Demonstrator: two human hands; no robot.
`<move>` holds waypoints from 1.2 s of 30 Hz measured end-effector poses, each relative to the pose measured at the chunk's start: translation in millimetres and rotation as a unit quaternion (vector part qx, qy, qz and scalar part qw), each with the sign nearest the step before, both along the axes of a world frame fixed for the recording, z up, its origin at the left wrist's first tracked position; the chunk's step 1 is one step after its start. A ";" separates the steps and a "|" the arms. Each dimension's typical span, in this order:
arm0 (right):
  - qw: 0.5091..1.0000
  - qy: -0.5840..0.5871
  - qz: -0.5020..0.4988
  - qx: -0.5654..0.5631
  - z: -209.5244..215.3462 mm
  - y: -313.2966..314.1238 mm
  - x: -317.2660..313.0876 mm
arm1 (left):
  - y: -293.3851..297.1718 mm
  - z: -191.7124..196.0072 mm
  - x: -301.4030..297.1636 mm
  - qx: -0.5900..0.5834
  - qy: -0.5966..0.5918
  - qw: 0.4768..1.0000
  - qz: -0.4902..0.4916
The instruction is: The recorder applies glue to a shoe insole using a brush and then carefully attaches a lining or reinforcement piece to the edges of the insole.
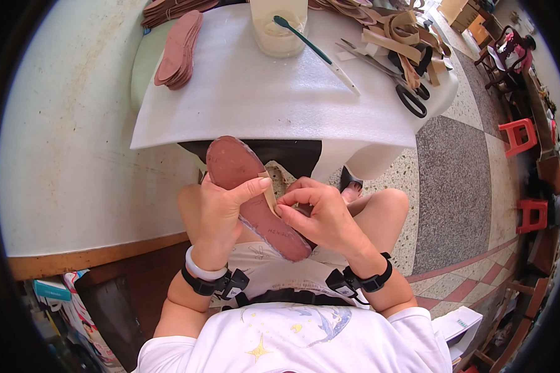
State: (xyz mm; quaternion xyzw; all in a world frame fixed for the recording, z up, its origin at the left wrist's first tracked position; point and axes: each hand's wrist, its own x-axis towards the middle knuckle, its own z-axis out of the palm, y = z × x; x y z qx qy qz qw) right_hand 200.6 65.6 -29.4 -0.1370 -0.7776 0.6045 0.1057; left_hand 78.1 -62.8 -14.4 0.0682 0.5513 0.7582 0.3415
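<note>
1. Here's our reddish-brown insole (233,166), over the lap, just off the tabletop's (230,102) near edge; it looks light, thin and bendable, best taken by its rims.
2. Our left hand (219,214) grips its side, thumb on top; our right hand (325,216) pinches the tan strip (269,197) along its other edge.
3. Tabletop's left: stacked insoles (179,51); far middle: tub (270,42); right: scissors (392,71).

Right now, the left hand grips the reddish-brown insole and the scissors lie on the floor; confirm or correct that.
Wrong place: the head view shows the scissors on the white-covered table. The left hand does grip the reddish-brown insole.
</note>
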 end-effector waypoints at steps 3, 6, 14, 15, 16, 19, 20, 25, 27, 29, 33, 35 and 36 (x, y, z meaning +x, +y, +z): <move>0.999 0.001 0.021 0.032 0.5 0.6 2.9 | 0.2 0.1 0.1 0.006 -0.001 1.000 0.000; 1.000 -0.005 0.024 0.007 2.3 1.7 2.1 | -0.2 2.3 -0.6 0.002 0.004 1.000 -0.019; 0.986 0.012 -0.012 -0.168 -4.3 9.5 2.8 | -3.5 25.6 0.7 0.081 -0.043 0.984 -0.154; 0.984 0.013 -0.011 -0.179 -3.0 9.1 3.2 | -6.1 23.0 3.6 0.094 -0.065 0.981 -0.158; 0.986 0.011 -0.006 -0.164 -2.6 9.2 2.7 | -8.2 11.4 7.5 0.110 -0.089 0.978 -0.155; 0.989 0.006 -0.006 -0.144 -6.9 7.1 4.0 | -9.7 0.6 18.8 0.060 -0.054 0.990 -0.119; 0.988 0.009 -0.009 -0.151 -9.9 5.0 3.6 | -9.1 -0.4 21.8 0.029 -0.022 0.994 -0.100; 0.985 -0.004 -0.016 -0.170 -11.3 1.6 4.9 | -6.4 -7.9 29.4 0.003 0.002 1.000 0.007; 0.976 -0.027 -0.019 -0.217 -3.4 2.5 7.3 | -6.1 -4.8 29.2 -0.006 0.026 0.999 0.042; 0.977 -0.018 -0.017 -0.210 -5.5 4.1 10.3 | -6.6 -3.0 28.4 -0.008 0.046 0.995 0.083; 0.974 -0.028 -0.009 -0.224 -6.1 6.0 12.8 | -4.1 -3.6 31.4 -0.006 0.081 0.989 0.123; 0.994 0.042 -0.008 -0.105 -0.6 9.2 11.6 | -5.3 -5.8 31.1 -0.004 0.094 0.988 0.125; 0.996 0.077 -0.008 -0.044 2.9 10.3 10.8 | -4.2 -2.8 30.7 -0.005 0.089 0.987 0.131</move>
